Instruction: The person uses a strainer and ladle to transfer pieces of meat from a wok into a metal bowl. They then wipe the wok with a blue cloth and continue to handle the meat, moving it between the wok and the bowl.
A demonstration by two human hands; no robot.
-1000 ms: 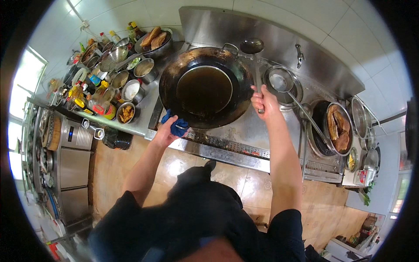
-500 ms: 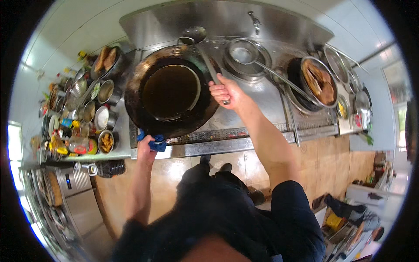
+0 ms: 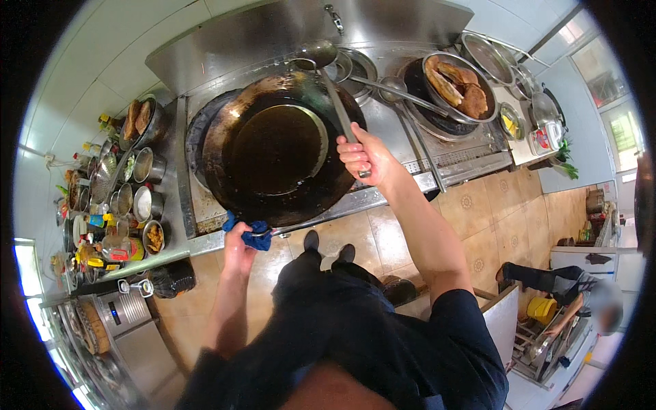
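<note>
A large blackened wok (image 3: 220, 171) holds dark, oily-looking liquid (image 3: 277, 152). My left hand (image 3: 238, 247) is closed on a folded blue cloth (image 3: 257, 238) at the wok's near rim, where a metal loop handle pokes out of the cloth. In my right hand (image 3: 369, 158) is the end of a long-handled ladle (image 3: 335, 99). The ladle reaches across the wok's right side, its bowl (image 3: 318, 53) beyond the far rim beside the far loop handle (image 3: 301, 63). Whether the ladle is hooked in that handle, I cannot tell.
Left of the stove, metal pots (image 3: 147, 203) and bottles crowd a counter. A mesh strainer (image 3: 339, 68), a bowl of browned meat pieces (image 3: 459, 85) and a tap (image 3: 333, 19) are at the back and right. Another person (image 3: 574, 287) works at the far right.
The wok has shifted right off its burner, baring a dark ring at its left. Both hands have moved with it, still gripping the cloth and ladle. My view has turned and shifted.
</note>
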